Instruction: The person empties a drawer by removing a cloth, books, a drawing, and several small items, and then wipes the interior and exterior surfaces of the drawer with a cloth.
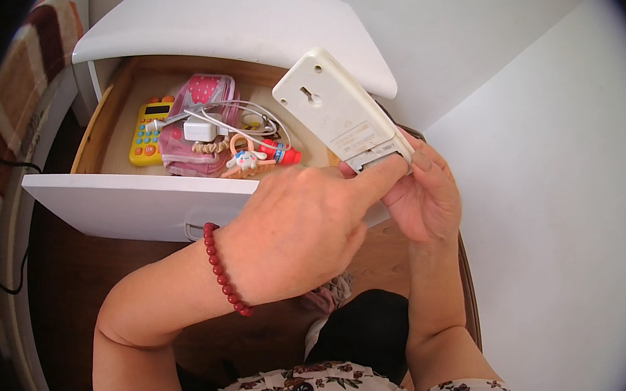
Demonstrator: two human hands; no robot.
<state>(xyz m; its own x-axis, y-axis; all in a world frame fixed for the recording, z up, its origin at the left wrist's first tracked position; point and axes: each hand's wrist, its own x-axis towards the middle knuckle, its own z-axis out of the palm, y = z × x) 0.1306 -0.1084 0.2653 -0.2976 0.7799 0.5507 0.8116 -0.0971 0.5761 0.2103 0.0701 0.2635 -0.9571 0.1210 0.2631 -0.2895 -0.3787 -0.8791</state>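
Observation:
An off-white plastic device [336,112] is held tilted above the drawer, its back facing up. That back has a keyhole hanging slot, small round holes and faint print. At its lower end is a recess that looks like a battery compartment, partly covered by a finger. My right hand [428,190] grips this end, with the thumb along the edge. My left hand [310,224], wearing a red bead bracelet [220,270], reaches across and presses its index fingertip into the recess. Its other fingers look curled; the thumb is hidden.
Below stands a pulled-out white drawer [141,200]. Inside are a yellow toy calculator [148,131], a pink pouch [187,162], a white charger [201,128] with its cable, a red bottle [280,152] and a hair claw clip [245,160]. A white wall [550,220] rises at right.

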